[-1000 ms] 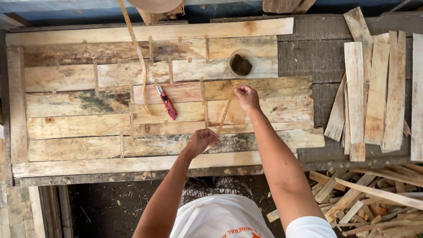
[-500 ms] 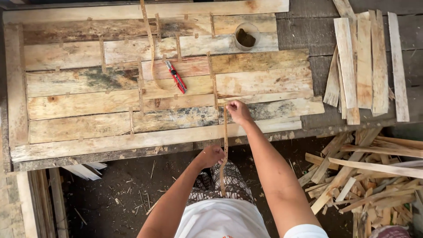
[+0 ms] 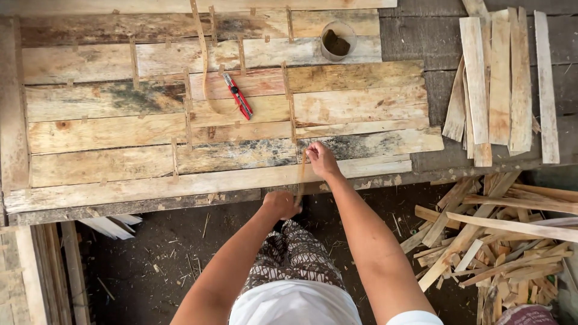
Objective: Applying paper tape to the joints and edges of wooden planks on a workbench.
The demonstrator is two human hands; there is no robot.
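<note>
Your right hand pinches the top of a thin wooden strip at the near edge of the plank panel, fingers closed on it. Your left hand is fisted around the strip's lower end, just below the bench edge. Several strips already sit between the boards, so a good part of the panel looks bound; this one seems only half seated. The red utility knife lies untouched mid-panel, a small cup beyond. Loose slats wait at your right.

Free passage is afforded along the near edge of the rough plank workbench; the red utility knife and round cup obstruct the far side.
</note>
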